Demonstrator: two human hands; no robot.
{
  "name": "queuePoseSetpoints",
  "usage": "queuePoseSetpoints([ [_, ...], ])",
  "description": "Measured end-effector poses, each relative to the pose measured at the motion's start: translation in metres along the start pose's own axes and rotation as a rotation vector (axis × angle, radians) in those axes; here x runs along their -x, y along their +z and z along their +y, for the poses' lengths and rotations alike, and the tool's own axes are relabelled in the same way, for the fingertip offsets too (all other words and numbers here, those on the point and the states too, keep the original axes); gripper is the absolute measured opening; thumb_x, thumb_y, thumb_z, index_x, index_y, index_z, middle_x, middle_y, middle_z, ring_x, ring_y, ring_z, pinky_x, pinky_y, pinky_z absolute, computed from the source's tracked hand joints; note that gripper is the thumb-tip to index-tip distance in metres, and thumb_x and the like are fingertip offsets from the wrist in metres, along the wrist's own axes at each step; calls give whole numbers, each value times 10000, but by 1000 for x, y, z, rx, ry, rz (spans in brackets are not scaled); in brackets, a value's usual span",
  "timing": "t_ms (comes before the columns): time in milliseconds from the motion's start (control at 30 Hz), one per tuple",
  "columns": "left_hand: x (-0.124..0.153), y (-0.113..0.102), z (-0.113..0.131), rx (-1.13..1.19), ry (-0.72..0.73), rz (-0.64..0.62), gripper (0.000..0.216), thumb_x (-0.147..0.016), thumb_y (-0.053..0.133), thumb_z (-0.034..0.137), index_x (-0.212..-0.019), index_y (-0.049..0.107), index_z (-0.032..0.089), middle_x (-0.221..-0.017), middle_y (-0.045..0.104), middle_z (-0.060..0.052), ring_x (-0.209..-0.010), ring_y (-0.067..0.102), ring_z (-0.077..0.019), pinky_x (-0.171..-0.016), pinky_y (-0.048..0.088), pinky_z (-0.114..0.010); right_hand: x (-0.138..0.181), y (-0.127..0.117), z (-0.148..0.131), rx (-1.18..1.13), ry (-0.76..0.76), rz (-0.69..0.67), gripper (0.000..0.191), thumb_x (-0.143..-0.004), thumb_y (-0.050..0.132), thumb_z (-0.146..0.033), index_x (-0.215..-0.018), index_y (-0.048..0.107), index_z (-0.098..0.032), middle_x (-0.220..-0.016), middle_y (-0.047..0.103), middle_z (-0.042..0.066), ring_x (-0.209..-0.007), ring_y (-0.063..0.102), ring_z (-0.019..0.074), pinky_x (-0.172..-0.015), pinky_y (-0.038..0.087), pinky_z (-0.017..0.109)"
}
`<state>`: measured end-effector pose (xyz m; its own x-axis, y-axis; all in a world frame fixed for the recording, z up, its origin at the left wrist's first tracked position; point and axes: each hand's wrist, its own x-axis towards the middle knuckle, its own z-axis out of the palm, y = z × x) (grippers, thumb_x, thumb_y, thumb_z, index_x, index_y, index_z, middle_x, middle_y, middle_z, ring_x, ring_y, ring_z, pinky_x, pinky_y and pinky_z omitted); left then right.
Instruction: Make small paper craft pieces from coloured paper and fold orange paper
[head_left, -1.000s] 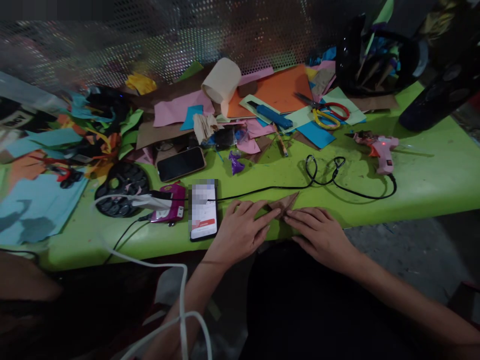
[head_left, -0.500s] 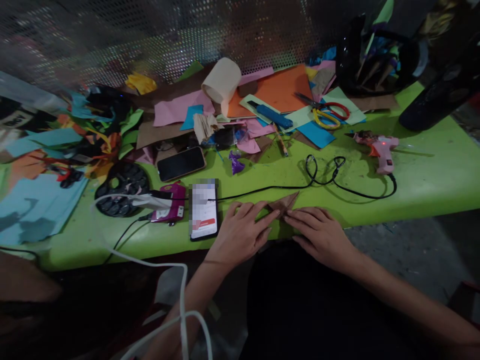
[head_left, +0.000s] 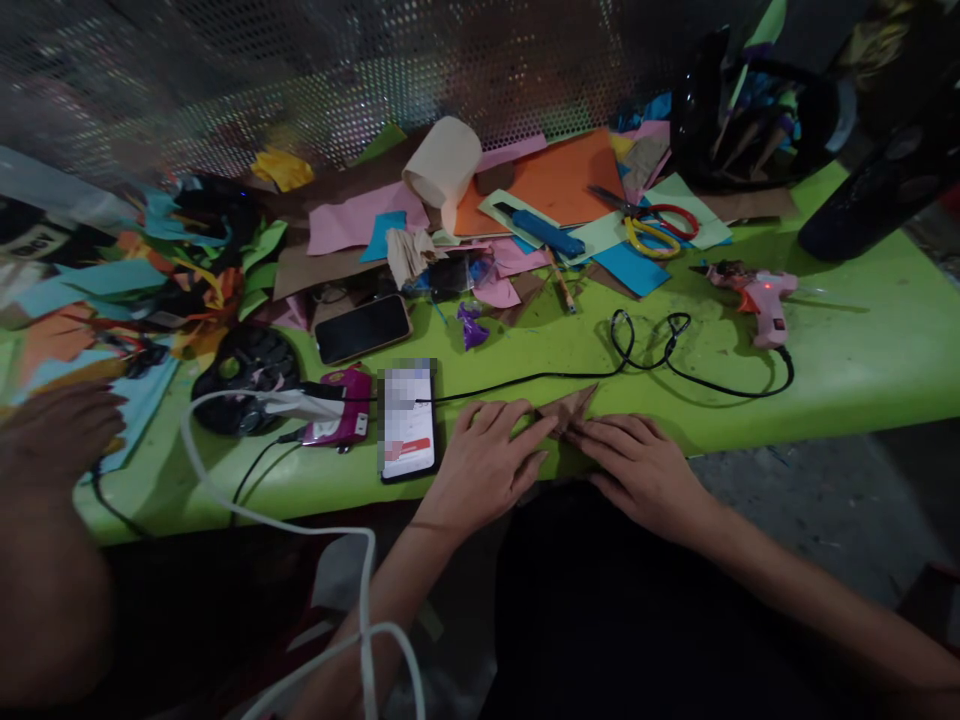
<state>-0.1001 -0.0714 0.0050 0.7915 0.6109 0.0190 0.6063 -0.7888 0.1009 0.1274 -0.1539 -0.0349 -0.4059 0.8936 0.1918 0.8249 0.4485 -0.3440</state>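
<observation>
A small piece of brown paper [head_left: 571,405], folded to a pointed shape, lies on the green table in front of me. My left hand [head_left: 489,452] holds its left side, index finger stretched onto the paper and thumb tucked below. From the other side my right hand [head_left: 637,460] grips the lower right edge with its fingertips. Both hands hide part of the paper. Just left of my left hand is a lit phone [head_left: 409,420], its screen partly blurred out.
A pink glue gun [head_left: 761,300] with a black cord lies right. Scissors [head_left: 652,228], a blue cutter [head_left: 540,230] and coloured paper [head_left: 555,180] cover the back. A purple adapter [head_left: 341,408] with cables sits left. Another person's hand [head_left: 60,430] is at the far left.
Another person's hand has come in over the blue paper at the far left. My right fingertips have shifted slightly on the brown paper; my left hand has hardly moved.
</observation>
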Motion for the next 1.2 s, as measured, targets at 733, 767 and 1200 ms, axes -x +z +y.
queuePoseSetpoints([
  [733, -15, 2, 3, -18, 23, 24, 412, -977, 460, 382, -1366, 576, 312, -1273, 561, -105, -1146, 480, -288, -967, 372, -458, -1, 0, 0, -13, -7, 9, 406, -935, 561, -222, -1340, 582, -202, -1358, 636, 74, -1226, 545, 260, -981, 440, 444],
  [767, -15, 2, 4, -14, 22, 22, 406, -977, 461, 386, -1356, 584, 308, -1269, 564, -106, -1150, 480, -287, -972, 371, -457, -1, 0, 0, -13, -8, 6, 408, -936, 561, -223, -1343, 579, -204, -1365, 630, 73, -1230, 543, 260, -986, 436, 442],
  [1200, -24, 1, 7, -5, 42, 13, 401, -987, 442, 433, -1335, 595, 308, -1237, 590, -91, -1141, 506, -270, -1002, 365, -459, 1, 3, 2, -28, -13, 17, 426, -914, 588, -207, -1340, 578, -203, -1327, 652, 75, -1212, 550, 275, -972, 431, 455],
])
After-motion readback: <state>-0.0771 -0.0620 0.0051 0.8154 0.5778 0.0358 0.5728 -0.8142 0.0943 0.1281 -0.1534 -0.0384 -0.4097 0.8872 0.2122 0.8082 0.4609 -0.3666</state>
